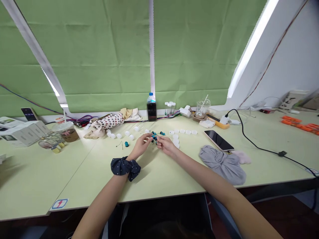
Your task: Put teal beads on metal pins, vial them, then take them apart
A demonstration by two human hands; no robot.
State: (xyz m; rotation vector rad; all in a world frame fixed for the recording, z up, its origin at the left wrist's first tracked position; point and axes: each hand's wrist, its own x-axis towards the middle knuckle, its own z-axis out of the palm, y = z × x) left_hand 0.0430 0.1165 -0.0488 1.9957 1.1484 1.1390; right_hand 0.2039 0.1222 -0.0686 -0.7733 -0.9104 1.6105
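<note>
Both hands meet above the middle of the table, over a cluster of small shiny teal-and-black pieces [154, 137]. My left hand [142, 145] has its fingers closed at the left side of the cluster, with a dark scrunchie [124, 167] round the wrist. My right hand [166, 146] pinches the cluster from the right. The fingers partly cover it, so its exact kind cannot be made out. Just beyond lies another teal piece [162, 133]. Left of my left hand, a loose teal piece [126, 144] rests beside a thin bent wire [120, 144].
Several white caps [119, 135] and clear tubes lie beyond my hands, with more white caps [188, 132] to the right. A bottle [152, 109] stands at the back. Rightward are a phone [218, 140], a grey cloth [222, 164] and a black cable [259, 143]. Cups and boxes [25, 132] stand left.
</note>
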